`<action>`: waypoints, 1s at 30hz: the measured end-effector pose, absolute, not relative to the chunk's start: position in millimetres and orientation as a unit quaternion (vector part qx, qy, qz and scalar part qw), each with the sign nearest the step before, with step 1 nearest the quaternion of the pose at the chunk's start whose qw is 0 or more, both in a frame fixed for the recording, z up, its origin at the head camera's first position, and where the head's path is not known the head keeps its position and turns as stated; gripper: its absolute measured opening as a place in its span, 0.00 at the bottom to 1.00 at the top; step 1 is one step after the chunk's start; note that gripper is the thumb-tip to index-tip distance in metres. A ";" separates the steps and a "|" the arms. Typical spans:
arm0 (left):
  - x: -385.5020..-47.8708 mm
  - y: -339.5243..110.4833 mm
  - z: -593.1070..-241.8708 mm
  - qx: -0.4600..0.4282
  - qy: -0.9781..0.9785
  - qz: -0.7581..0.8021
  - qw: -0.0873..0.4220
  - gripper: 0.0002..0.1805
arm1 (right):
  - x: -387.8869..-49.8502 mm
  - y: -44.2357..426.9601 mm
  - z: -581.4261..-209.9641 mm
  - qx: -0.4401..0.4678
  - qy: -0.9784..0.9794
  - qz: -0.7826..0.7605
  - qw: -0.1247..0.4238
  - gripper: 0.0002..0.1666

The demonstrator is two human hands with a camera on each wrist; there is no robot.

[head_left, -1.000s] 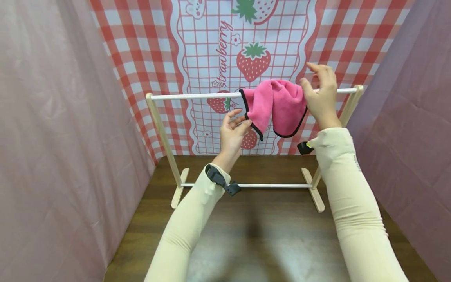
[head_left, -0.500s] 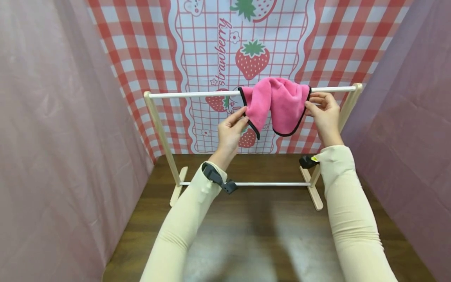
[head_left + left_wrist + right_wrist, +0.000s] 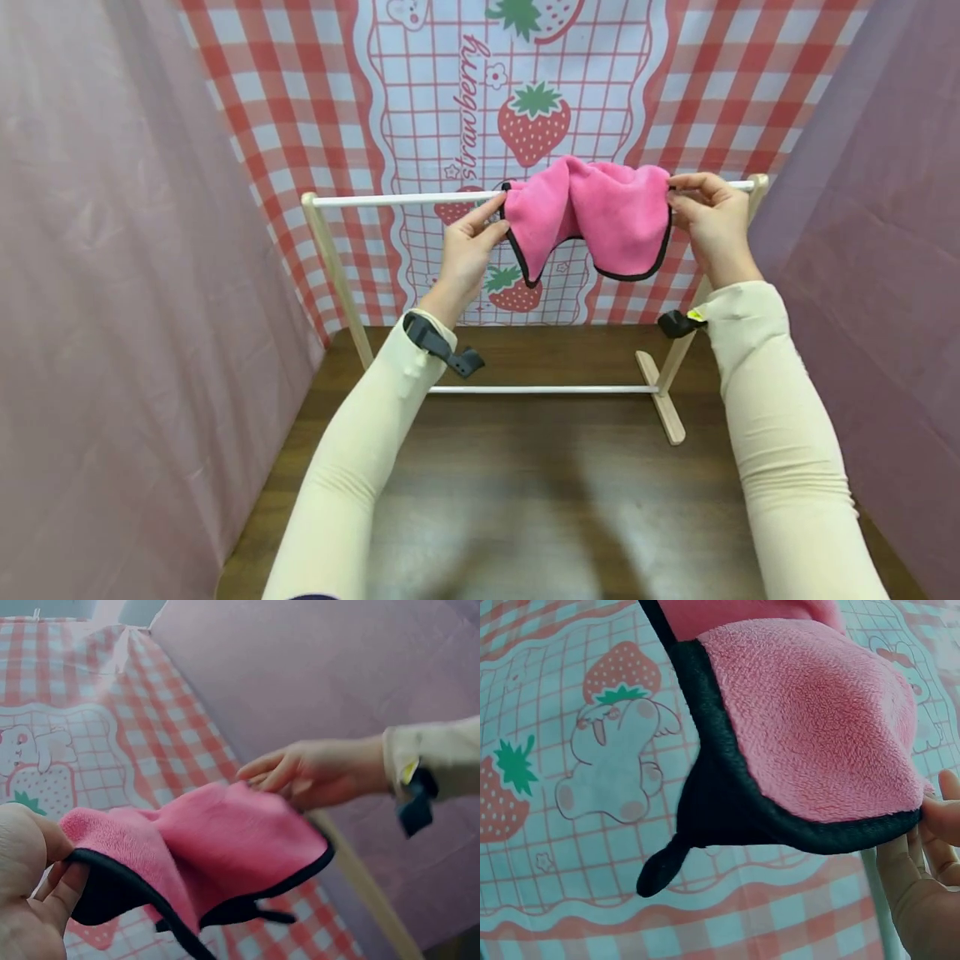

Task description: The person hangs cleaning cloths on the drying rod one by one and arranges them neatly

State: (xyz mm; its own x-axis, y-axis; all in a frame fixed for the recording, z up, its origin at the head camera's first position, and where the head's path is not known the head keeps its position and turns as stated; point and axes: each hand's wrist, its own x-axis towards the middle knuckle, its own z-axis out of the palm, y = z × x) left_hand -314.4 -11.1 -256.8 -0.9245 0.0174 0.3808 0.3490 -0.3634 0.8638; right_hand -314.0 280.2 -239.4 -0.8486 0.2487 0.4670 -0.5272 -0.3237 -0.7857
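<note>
A pink fleecy cloth [image 3: 622, 221] with black edging hangs in folds over the white top bar [image 3: 405, 200] of a rack. My left hand [image 3: 465, 250] pinches its left edge between thumb and fingers, just below the bar. At the opposite edge, my right hand [image 3: 712, 221] pinches the black border near bar height. In the left wrist view the cloth [image 3: 232, 847] bulges up between both hands, its dark underside partly showing. A black loop [image 3: 662, 866] dangles from the cloth's border in the right wrist view.
The rack has pale wooden posts, with a wooden foot [image 3: 662, 400] on the brown table [image 3: 517, 492]. A white lower bar [image 3: 547, 390] joins the posts. Behind hangs a red-checked strawberry backdrop [image 3: 300, 108]. Pink curtains [image 3: 112, 292] flank both sides.
My right hand came down onto the cloth's right edge and pinched it. Both hands then rose slightly and moved apart, spreading the cloth wider along the bar.
</note>
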 end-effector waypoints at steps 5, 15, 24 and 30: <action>-326.9 -27.2 -242.6 -0.166 -0.570 -0.795 0.123 0.23 | -314.3 289.0 -224.7 0.126 -0.546 0.790 0.249 0.16; -352.1 -60.8 -244.5 -0.127 -0.593 -0.784 0.135 0.25 | -312.4 308.6 -230.8 0.078 -0.616 0.736 0.270 0.17; -351.0 -67.1 -258.2 -0.129 -0.605 -0.763 0.186 0.21 | -316.1 310.2 -261.1 0.066 -0.659 0.698 0.271 0.19; -349.8 -69.8 -267.2 -0.122 -0.595 -0.769 0.199 0.20 | -318.1 308.9 -266.7 0.053 -0.673 0.690 0.261 0.18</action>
